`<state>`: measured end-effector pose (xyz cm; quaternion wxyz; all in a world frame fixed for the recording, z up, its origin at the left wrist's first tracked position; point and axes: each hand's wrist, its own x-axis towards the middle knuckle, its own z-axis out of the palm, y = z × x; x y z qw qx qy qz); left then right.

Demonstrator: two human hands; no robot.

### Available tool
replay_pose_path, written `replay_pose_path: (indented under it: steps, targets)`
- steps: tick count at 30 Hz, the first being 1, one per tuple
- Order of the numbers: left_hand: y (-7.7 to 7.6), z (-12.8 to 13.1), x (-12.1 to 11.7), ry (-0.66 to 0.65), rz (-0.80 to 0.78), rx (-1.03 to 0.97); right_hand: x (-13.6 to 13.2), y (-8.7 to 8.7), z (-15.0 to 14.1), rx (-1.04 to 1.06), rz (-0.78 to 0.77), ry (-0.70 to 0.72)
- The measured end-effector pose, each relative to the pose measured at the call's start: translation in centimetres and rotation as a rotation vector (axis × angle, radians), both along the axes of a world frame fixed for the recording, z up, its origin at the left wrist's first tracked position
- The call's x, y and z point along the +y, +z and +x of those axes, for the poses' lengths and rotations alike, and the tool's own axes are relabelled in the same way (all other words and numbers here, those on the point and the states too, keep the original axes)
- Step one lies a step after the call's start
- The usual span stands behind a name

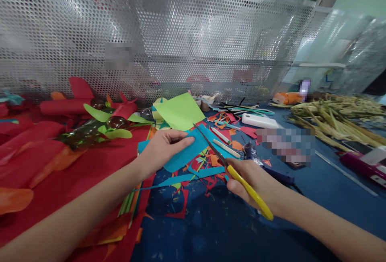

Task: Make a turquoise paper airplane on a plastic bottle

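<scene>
My left hand [165, 147] pinches a piece of blue paper [177, 160] between thumb and fingers. In my right hand [253, 181] is a pair of scissors [211, 143] with yellow handles. Their blades point up and left, the tips close by the right edge of the blue paper; whether they touch it I cannot tell. Behind the left hand lies a light green sheet [181, 111]. Below the hands a long blue paper strip [193, 175] rests over red, orange and green scraps [208, 159].
Red paper and plastic-bottle crafts with green blades [117, 123] cover the left. To the right are a glue gun [271, 169], a white case [259, 120], a marker [221, 135] and dried husks [340, 111]. A perforated metal screen [187, 45] stands behind.
</scene>
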<state>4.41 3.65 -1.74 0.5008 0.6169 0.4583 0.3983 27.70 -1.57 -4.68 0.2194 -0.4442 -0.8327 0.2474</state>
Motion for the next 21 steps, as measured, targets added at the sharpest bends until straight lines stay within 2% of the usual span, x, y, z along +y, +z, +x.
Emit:
replay_pose_path:
  steps: [6, 9, 13, 15, 18, 21]
  targets:
    - [-0.1, 0.1, 0.0, -0.015, -0.022, 0.019, 0.0, 0.0, 0.2, 0.027, -0.01, 0.036]
    - [-0.1, 0.3, -0.1, -0.039, -0.033, 0.024, 0.2, -0.3, 0.0, 0.079, 0.003, 0.007]
    - [-0.5, 0.7, -0.2, -0.03, -0.011, 0.035, 0.6, -0.2, -0.4, 0.19, -0.216, -0.186]
    - [-1.0, 0.8, -0.1, -0.048, -0.017, 0.033, 0.9, 0.2, -0.3, 0.194, -0.26, -0.285]
    - [-2.1, 0.9, 0.1, -0.073, -0.038, 0.019, 1.7, 0.4, 0.2, 0.082, -0.112, -0.248]
    - [-3.0, 0.9, 0.1, -0.075, -0.044, 0.037, 2.7, -0.1, 1.0, -0.046, 0.006, -0.182]
